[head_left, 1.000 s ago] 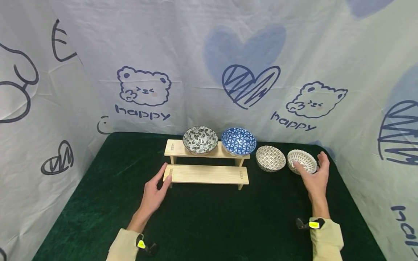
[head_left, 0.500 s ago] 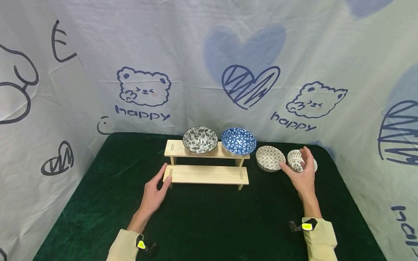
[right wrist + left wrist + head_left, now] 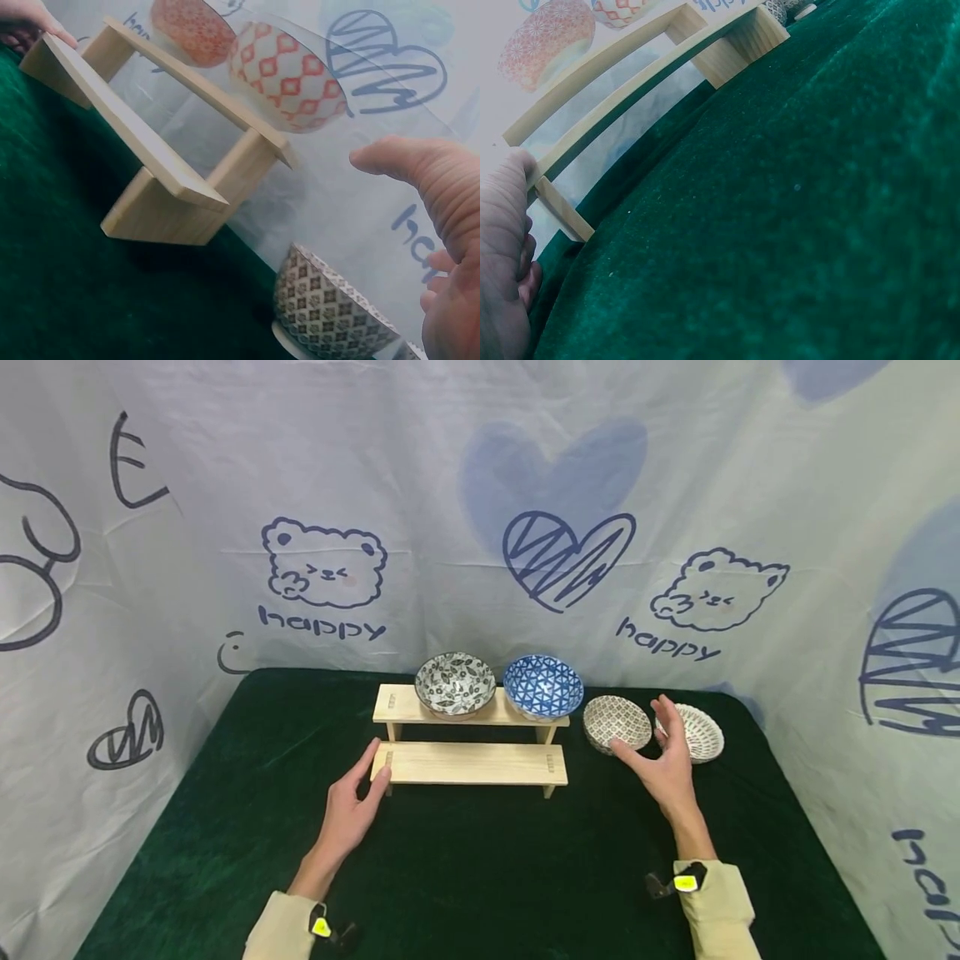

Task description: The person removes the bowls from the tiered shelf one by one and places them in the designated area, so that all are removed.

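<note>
My left hand (image 3: 349, 810) holds the left end of the lower shelf of a two-tier wooden display stand (image 3: 472, 763), thumb at the front edge. On the upper shelf sit a black-and-white leaf-patterned bowl (image 3: 455, 683) and a blue triangle-patterned bowl (image 3: 543, 685). Over the table to the stand's right, my right hand (image 3: 667, 768) spreads thumb and fingers near a brown diamond-patterned bowl (image 3: 617, 723). In the right wrist view its thumb shows apart from that bowl (image 3: 326, 307). Behind the right fingers, a pale ribbed bowl (image 3: 697, 733) is partly hidden.
Dark green cloth (image 3: 480, 868) covers the table. A pale curtain (image 3: 435, 485) with bear and heart drawings hangs close behind the stand and along both sides. The two right-hand bowls stand close together near the back edge.
My right hand has moved left from the pale ribbed bowl to the brown diamond-patterned bowl. My left hand stays at the stand; the head view has shifted slightly.
</note>
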The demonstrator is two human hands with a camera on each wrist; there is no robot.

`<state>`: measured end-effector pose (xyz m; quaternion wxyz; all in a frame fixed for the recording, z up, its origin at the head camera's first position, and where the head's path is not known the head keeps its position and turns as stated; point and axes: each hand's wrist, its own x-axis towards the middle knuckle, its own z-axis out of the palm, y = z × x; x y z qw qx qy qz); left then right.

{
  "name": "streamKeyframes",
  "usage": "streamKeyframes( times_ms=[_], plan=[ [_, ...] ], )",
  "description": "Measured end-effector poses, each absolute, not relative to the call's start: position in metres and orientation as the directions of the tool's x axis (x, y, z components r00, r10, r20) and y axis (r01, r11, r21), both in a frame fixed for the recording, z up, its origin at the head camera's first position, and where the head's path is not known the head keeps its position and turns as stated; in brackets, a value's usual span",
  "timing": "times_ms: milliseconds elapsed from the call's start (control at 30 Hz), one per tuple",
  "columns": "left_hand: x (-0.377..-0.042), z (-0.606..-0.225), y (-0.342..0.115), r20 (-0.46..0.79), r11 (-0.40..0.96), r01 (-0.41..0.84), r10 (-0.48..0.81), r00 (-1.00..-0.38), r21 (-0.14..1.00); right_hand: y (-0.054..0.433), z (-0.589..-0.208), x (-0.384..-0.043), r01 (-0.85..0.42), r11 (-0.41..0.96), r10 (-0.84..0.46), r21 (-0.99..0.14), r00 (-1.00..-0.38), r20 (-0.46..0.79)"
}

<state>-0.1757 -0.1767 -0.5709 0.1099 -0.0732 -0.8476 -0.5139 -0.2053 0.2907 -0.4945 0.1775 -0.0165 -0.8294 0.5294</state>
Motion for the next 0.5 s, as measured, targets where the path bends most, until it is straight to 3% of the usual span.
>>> streamKeyframes(
  times_ms=[500],
  plan=[
    [-0.176, -0.571, -0.177, 0.25, 0.455, 0.227, 0.009, -0.968, 0.861, 0.253, -0.503, -0.202, -0.206, 0.412, 0.063, -0.887, -0.965, 0.253]
  ],
)
